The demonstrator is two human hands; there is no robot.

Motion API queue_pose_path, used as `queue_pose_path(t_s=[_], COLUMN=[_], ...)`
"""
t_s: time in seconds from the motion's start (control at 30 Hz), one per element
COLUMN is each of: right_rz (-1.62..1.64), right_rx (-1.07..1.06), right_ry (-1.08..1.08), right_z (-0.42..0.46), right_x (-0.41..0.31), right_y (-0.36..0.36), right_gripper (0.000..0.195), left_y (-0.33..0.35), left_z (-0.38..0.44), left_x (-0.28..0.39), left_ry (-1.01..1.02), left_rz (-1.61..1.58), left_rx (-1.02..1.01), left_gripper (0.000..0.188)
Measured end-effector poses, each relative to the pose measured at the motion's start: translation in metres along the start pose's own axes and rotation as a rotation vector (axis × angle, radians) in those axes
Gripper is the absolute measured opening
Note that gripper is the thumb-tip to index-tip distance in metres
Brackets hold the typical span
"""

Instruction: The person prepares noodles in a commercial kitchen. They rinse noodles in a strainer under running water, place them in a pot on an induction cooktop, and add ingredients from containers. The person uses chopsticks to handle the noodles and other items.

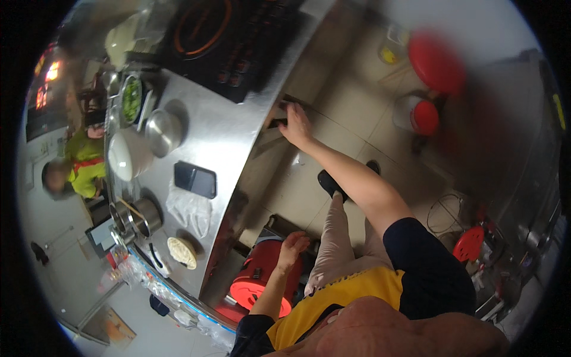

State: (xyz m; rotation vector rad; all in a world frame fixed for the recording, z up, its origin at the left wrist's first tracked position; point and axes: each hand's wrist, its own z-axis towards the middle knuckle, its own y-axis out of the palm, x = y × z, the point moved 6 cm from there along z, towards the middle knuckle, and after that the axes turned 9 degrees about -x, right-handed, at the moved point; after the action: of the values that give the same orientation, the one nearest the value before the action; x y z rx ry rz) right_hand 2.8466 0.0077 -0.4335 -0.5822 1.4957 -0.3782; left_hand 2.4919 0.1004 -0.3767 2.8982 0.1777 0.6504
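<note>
My right hand (296,127) reaches under the front edge of the steel counter (241,129), close to a dark object (279,122) there. Whether its fingers grip that object is hard to make out. My left hand (292,250) hangs with loosely bent fingers and nothing in it, just above a red lidded barrel (263,279). On the counter beside me, a black smartphone (195,180) rests partly over a crumpled clear plastic glove or bag (189,205). A small bowl of white food (182,252) stands near the counter's lower end.
A black induction cooker (232,49) occupies the counter's far end. Nearby are a steel container (163,131), a white bowl (127,154), chopped greens (131,99) and steel pots (145,216). Beyond stands another person (87,165). Red stools (437,60) and a red-lidded container (421,117) stand opposite.
</note>
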Motion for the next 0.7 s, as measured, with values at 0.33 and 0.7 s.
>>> queue_pose_path(t_s=[0.33, 0.7], right_rz=[0.170, 0.280], right_rx=[-0.155, 0.235], right_ry=[-0.190, 0.147], right_z=[0.015, -0.198], right_x=[0.025, 0.211], right_y=[0.001, -0.198], right_gripper=[0.053, 0.094], left_y=[0.038, 0.073], left_z=[0.087, 0.330], left_x=[-0.043, 0.168], left_ry=[-0.062, 0.392], left_rz=[0.214, 0.129], left_rx=[-0.160, -0.061], left_gripper=[0.028, 0.017])
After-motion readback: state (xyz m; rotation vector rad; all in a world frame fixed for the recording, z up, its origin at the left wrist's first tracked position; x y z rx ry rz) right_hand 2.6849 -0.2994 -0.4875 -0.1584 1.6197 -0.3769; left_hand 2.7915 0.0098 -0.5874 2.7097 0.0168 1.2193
